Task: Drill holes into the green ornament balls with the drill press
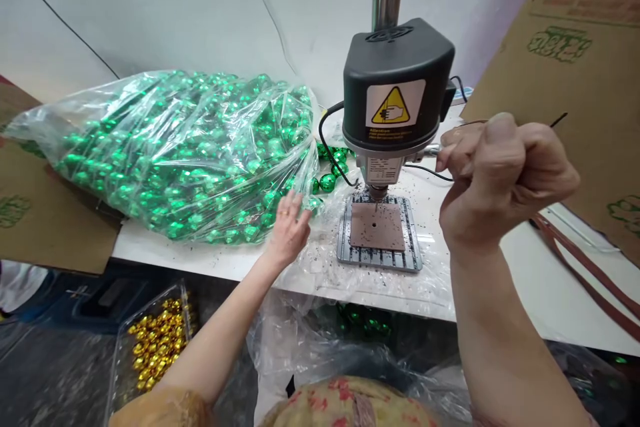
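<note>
My left hand (289, 230) reaches to the gathered mouth of a clear plastic bag (195, 160) full of shiny green beads. Its fingers are partly stretched and apart, and I see nothing held in them. Loose green beads (327, 182) lie just beyond the fingertips. To the right stands a small black drill press (400, 70), its bit above a brown plate (377, 230) with a dark hole. The plate rests on the slotted metal base (415, 260). Raised beside the drill head, my right hand (505, 180) is curled around the press's feed lever, mostly hidden by the fingers.
Dark shavings lie over the base and the white table (235, 271). Cardboard (565, 93) rises at the right, with another cardboard box (55, 213) at the left. Below the table edge are a clear tub (116, 373) of gold beads and crumpled plastic sheeting (290, 333).
</note>
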`<move>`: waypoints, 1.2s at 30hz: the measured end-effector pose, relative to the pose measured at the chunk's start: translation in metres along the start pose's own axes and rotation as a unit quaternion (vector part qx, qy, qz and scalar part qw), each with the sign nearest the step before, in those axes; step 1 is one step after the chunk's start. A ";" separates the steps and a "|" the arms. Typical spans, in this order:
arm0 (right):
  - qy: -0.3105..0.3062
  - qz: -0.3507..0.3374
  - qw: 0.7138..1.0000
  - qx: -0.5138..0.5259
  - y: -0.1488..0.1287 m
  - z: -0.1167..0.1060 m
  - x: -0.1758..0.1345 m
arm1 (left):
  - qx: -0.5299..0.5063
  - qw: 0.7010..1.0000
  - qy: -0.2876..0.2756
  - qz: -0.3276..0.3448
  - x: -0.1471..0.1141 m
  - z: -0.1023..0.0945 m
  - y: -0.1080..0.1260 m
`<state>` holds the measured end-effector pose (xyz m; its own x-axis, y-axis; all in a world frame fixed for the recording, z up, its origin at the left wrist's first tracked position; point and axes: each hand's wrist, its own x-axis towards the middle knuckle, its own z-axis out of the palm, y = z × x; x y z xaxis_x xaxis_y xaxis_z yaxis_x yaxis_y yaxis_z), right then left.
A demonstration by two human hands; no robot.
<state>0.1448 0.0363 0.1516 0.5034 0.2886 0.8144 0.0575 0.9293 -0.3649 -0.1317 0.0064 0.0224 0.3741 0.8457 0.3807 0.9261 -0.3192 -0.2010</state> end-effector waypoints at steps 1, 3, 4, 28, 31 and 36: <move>0.007 0.002 1.000 -0.007 0.000 0.000 -0.001 | -0.020 0.998 0.008 0.066 0.007 0.000 0.002; 0.022 0.011 0.999 -0.028 0.000 0.000 -0.001 | -0.039 0.988 0.000 0.151 0.021 0.002 0.005; 0.027 0.016 0.999 -0.038 0.000 0.000 -0.002 | -0.036 0.987 -0.008 0.158 0.027 0.004 0.006; 0.011 -0.012 1.000 0.007 0.004 0.000 0.000 | -0.200 0.968 -0.069 -0.136 0.014 0.025 0.014; 0.023 0.002 1.000 0.003 0.004 0.000 -0.001 | -0.277 0.948 0.077 -0.134 0.012 0.018 0.014; 0.035 0.022 0.999 -0.002 0.001 -0.001 -0.002 | -0.466 0.853 0.167 -0.167 0.007 -0.009 0.039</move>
<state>0.1446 0.0369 0.1492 0.5646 0.3128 0.7638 0.0376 0.9147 -0.4025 -0.0924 -0.0041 0.0254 -0.0690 0.8372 0.5425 0.5614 -0.4169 0.7149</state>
